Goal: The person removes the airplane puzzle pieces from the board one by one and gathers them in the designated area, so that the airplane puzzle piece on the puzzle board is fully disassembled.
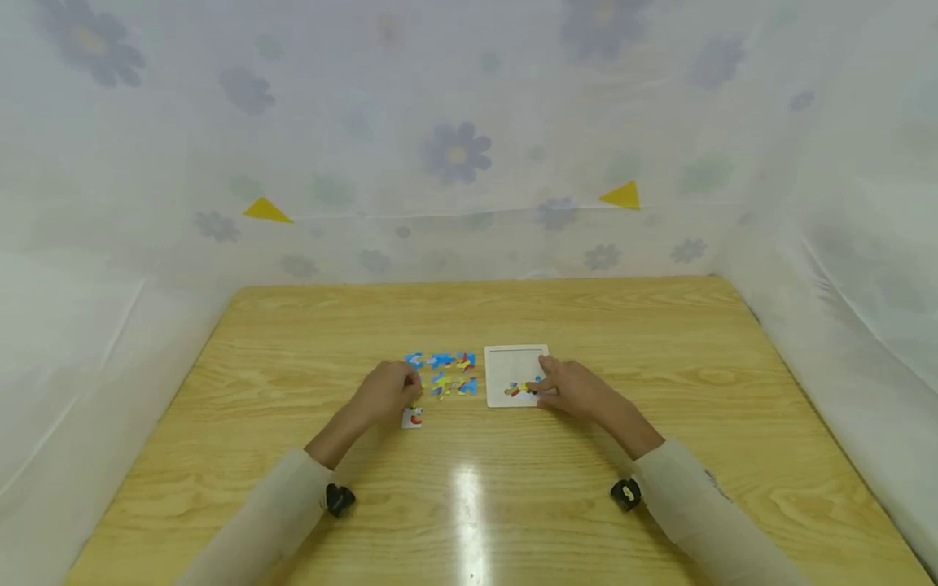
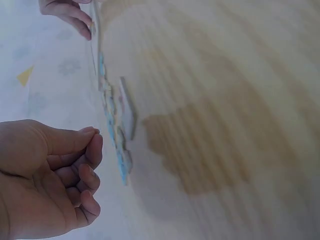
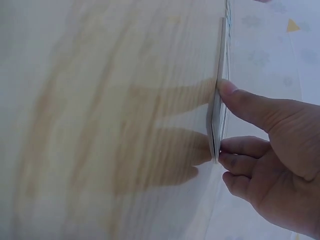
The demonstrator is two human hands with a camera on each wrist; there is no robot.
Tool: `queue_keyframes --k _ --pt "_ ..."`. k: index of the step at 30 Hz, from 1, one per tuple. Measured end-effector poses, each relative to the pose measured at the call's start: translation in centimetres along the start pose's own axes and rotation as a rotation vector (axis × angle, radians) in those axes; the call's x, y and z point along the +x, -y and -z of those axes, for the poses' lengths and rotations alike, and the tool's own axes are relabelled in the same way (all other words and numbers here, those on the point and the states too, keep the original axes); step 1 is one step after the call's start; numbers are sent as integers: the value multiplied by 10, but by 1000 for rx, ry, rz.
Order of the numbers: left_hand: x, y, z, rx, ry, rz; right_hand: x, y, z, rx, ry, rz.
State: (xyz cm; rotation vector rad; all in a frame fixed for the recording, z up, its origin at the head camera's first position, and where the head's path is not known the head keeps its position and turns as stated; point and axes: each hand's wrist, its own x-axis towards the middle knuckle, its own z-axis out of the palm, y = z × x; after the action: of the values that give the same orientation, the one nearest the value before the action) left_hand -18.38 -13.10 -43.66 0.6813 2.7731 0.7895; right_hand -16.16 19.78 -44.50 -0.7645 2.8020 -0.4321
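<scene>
My left hand [image 1: 387,392] is over the left end of the laid-out jigsaw pieces [image 1: 442,360]. In the left wrist view the thumb and forefinger tips of the left hand [image 2: 55,175] meet beside the pieces [image 2: 111,120], and nothing shows between them. A jigsaw piece [image 1: 413,418] with a red print lies just below that hand. My right hand [image 1: 579,389] rests on the right side of a pale square puzzle tray [image 1: 506,362], fingers spread. Some coloured pieces [image 1: 513,391] sit along the tray's lower part, partly covered by the fingers.
The wooden table [image 1: 469,464] extends around the pieces and tray. A pale flowered curtain [image 1: 454,236] hangs behind it and along both sides. Two yellow triangles [image 1: 621,196] are on the curtain. Black wrist bands [image 1: 339,500] sit at both sleeve cuffs.
</scene>
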Motion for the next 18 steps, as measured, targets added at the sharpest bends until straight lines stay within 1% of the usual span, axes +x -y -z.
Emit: queue_keyframes --k 5,8,13,16,18 --pt "10 -14 4 -10 -7 -11 0 0 -2 -49 -4 24" --pt "15 -22 2 -25 3 -17 1 0 -2 -87 2 40" --pt "23 -40 -5 -26 15 -68 0 1 -1 -99 -5 52" --pt "27 -50 -11 -33 23 -104 -1 1 0 -96 -14 53" --pt "29 -55 -16 -32 34 -116 -2 1 -1 -103 -23 60"
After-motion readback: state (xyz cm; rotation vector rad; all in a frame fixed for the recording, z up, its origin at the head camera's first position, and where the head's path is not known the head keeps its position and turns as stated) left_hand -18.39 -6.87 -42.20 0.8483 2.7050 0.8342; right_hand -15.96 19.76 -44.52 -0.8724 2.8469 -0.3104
